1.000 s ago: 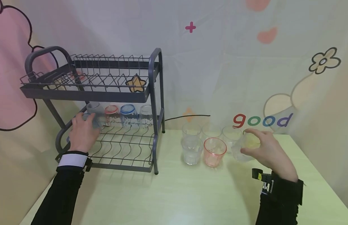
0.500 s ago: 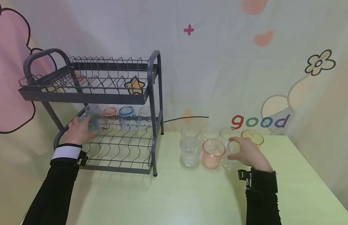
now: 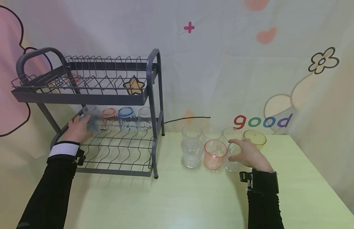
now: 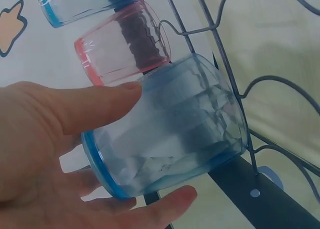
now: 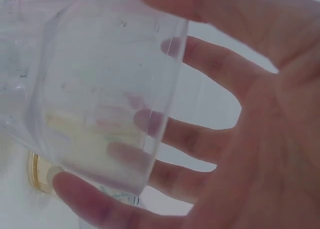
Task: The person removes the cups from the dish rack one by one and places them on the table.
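My left hand point(image 3: 76, 130) is at the left end of the rack's lower shelf, around a blue-tinted glass point(image 4: 165, 129). In the left wrist view, the thumb lies along one side of that glass and the other fingers reach round the opposite side. My right hand point(image 3: 249, 156) holds a clear glass point(image 5: 105, 84) at the right of the glasses on the table, thumb on one side, fingers on the other; some fingertips show through its wall. Beside it stand a red-rimmed glass point(image 3: 215, 156) and a clear glass point(image 3: 192, 154).
A grey two-tier dish rack point(image 3: 79, 98) stands at the left. On its lower shelf, a red-rimmed glass point(image 3: 109, 119), a blue-rimmed glass point(image 3: 127, 119) and clear glasses stand in a row. A yellow glass point(image 3: 255, 138) and more clear glasses stand at the table's back.
My right hand has moved left and toward me with the clear glass, uncovering the yellow glass. My left hand has shifted slightly left beside the blue-tinted glass. The head view has shifted a little.
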A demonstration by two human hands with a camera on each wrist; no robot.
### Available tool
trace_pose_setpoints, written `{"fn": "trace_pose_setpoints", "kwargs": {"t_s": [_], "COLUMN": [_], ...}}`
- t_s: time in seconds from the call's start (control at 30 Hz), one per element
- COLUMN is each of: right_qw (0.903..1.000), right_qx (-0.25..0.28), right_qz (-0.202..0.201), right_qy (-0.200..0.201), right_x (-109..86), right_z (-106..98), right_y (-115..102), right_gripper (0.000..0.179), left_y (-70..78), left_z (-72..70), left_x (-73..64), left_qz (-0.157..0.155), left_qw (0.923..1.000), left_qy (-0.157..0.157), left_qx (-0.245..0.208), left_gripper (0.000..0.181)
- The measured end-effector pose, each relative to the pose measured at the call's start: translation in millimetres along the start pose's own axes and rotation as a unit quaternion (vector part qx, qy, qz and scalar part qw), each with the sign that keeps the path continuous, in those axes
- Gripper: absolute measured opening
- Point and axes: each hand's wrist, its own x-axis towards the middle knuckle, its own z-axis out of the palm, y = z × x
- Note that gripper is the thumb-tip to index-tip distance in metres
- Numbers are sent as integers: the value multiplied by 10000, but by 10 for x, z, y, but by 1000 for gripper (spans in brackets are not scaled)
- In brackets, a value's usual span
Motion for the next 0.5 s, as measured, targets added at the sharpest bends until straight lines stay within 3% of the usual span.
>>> {"fn": "trace_pose_setpoints", "kwargs": {"t_s": [0.3,0.5], "right_qw": [10000,9998], "right_qx": [80,94], "right_qz": [11,153], "right_qy": [-39,-63], "right_x": [-10,-1], "right_z": [-3,-10], "right_y": [-23,1], "right_gripper": [72,76], "left_y": [8,30], "left_z": [2,-6], "left_x": [-39,-38], "left_qz": [0,-146], "left_qw": [9996,9994], "left_qy": [275,297], "left_qx": [58,74], "left_gripper": [72,69]}}
